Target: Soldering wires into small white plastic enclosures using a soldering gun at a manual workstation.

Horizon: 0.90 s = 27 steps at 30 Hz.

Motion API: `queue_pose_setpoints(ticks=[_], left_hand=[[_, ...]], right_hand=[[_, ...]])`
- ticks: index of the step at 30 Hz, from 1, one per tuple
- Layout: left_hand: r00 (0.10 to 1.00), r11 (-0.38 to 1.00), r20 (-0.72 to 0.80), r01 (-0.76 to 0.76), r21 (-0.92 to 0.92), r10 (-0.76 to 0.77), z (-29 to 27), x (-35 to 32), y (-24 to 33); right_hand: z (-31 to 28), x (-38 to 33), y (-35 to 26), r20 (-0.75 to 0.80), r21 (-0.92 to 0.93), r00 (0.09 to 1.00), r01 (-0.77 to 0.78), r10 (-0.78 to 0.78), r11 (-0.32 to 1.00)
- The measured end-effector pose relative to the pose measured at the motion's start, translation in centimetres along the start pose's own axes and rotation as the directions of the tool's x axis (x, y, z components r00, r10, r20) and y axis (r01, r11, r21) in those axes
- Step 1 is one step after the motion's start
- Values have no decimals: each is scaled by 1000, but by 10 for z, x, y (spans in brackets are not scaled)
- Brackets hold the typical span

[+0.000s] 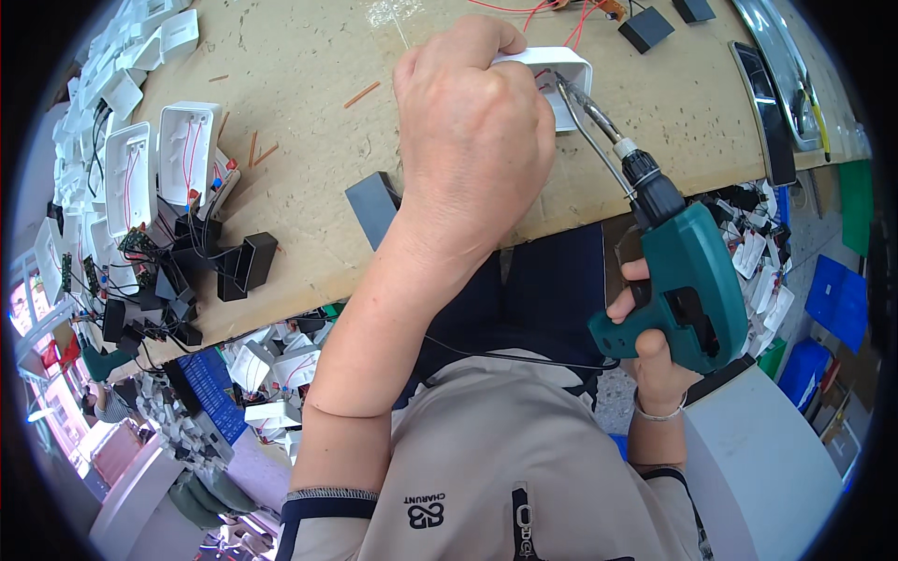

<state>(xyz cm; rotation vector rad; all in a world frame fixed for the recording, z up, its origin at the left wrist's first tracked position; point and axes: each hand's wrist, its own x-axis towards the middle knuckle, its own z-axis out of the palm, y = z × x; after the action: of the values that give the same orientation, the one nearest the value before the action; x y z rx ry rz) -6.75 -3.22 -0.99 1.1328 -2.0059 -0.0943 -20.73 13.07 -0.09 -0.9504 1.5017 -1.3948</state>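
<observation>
Left hand (472, 140) clamps small white plastic housing (561, 79) against brown workbench (309, 56); right hand (655, 346) grips green soldering gun (683, 271), long tip angling up-left into housing's open side.

head cam | looks steeply down | close over workbench (309, 56) | rim probably fisheye-bent

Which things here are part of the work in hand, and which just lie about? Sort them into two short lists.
In hand:
- left hand clamped over the white plastic housing
- right hand gripping the green electric screwdriver, bit inside the housing

Lying about:
- two open white housings with red wires
- black plastic parts
- grey block
- white casings heaped beyond the table
</observation>
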Motion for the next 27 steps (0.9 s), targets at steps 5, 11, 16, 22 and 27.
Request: queue_pose_setpoints(ticks=[5,11,16,22,27], left_hand=[[1000,1000,-11,-18,14,18,0,0,0],[1000,1000,21,13,-2,-13,-5,2,8],[1000,999,-14,-19,-28,19,0,-1,-1],[1000,1000,-11,-7,-26,7,0,0,-1],[1000,1000,-1,-5,-16,5,0,0,0]], right_hand=[[0,3,-2,20,-53,1000,3,-2,999],[0,4,-7,29,-73,999,-30,32,997],[0,4,-8,30,-90,999,-18,20,996],[-4,2,-12,32,-156,999,-23,28,988],[-2,4,-15,51,-161,999,25,-17,987]])
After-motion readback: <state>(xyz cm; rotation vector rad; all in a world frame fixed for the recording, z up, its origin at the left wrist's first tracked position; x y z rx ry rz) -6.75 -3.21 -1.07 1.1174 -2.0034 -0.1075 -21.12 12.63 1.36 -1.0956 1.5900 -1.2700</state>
